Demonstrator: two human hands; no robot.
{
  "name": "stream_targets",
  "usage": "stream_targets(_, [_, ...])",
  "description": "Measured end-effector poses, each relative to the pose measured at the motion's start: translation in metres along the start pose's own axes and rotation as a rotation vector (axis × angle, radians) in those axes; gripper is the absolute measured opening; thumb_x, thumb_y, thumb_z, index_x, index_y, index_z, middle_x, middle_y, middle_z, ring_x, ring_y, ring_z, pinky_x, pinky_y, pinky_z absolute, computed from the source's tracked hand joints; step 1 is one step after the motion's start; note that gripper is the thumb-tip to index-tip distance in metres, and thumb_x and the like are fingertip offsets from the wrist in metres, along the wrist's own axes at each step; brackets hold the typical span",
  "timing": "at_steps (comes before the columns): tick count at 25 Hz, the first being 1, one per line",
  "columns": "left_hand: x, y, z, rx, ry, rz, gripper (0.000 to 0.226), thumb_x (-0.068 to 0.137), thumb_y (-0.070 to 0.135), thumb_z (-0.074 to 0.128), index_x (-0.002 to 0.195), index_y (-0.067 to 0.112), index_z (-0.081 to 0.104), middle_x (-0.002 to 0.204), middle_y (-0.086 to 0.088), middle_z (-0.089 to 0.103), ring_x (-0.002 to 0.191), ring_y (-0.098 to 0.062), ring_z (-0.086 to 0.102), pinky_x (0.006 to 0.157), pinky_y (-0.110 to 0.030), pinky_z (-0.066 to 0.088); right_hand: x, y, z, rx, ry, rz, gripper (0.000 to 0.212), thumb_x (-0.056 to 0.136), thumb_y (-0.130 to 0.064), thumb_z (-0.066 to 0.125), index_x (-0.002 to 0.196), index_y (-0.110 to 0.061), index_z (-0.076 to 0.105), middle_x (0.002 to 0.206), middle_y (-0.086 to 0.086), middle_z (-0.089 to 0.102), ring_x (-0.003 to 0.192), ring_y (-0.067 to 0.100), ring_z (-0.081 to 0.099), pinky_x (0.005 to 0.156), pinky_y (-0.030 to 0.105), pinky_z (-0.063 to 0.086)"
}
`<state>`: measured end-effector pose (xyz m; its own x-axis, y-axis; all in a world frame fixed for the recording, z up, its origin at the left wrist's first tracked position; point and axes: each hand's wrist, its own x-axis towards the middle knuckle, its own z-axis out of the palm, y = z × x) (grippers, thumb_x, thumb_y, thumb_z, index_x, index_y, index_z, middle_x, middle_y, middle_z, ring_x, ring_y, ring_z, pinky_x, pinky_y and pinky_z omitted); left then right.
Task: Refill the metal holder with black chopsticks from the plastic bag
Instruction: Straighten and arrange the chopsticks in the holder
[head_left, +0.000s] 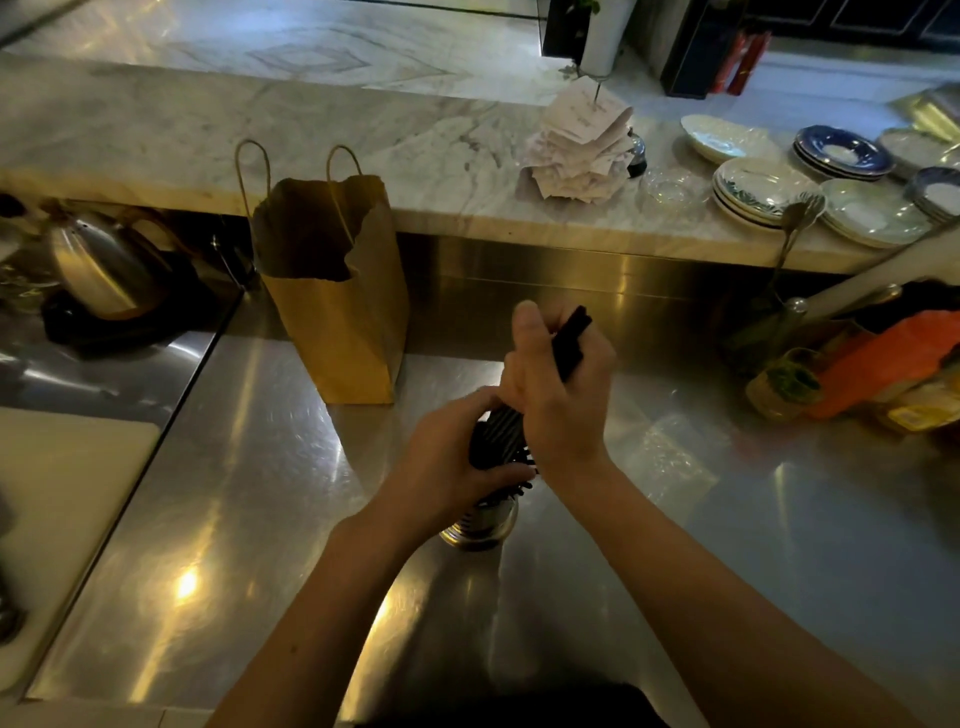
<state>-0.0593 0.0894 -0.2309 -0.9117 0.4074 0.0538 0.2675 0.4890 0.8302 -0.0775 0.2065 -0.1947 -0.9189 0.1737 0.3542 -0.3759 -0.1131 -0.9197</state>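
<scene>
While both hands sit just above the metal holder (480, 527), each grips black chopsticks (569, 338).
Tilted bundle in right hand (561, 384), ends past thumb; left hand (447, 457) curled round those standing in holder. Clear plastic bag (670, 457) flat, right of right wrist.

**Black sticks, silver steel, veined marble**

The slim black chopsticks (501, 436) have ribbed ends and stand in the shiny silver cylindrical metal holder (480, 527). The tall paper bag (337, 312) is plain brown. The brushed steel counter (249, 519) glints yellow. The white marble ledge (260, 130) carries grey veins. The stacked round plates (758, 189) are white with blue-green patterns. The stacked round saucers (841, 150) are dark blue with white centres. The crumpled packet (883, 358) is orange.
</scene>
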Motion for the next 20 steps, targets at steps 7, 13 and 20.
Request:
stream_targets(7, [0.006,-0.025,0.023,0.070,0.035,-0.083,0.011,0.082,0.025,0.074,0.085,0.029,0.064,0.075,0.023,0.056,0.067,0.002,0.056,0.065,-0.001,0.040,-0.017,0.027,-0.007,-0.302,-0.138,0.127,0.030,0.092,-0.040,0.049,0.074,-0.016,0.046,0.057,0.007,0.047,0.053,0.021,0.049,0.057,0.042,0.047])
stream_targets(13, [-0.005,-0.040,0.009,-0.094,0.109,-0.164,0.038,0.077,0.028,0.073,0.112,0.024,0.061,0.102,0.009,0.068,0.095,-0.003,0.065,0.082,-0.017,0.052,-0.027,0.053,-0.014,-0.381,-0.227,0.244,0.025,0.100,-0.027,0.047,0.080,-0.011,0.051,0.063,-0.001,0.060,0.066,0.018,0.064,0.071,0.036,0.055])
stream_targets(20, [-0.014,-0.024,0.003,-0.202,0.456,-0.215,0.026,0.100,0.020,0.046,0.123,0.021,0.058,0.121,0.006,0.063,0.114,-0.005,0.059,0.097,-0.022,0.049,-0.040,0.075,-0.014,-0.646,-0.416,0.398,0.023,0.099,-0.031,0.047,0.088,-0.013,0.056,0.078,0.002,0.063,0.073,0.015,0.061,0.066,0.028,0.049])
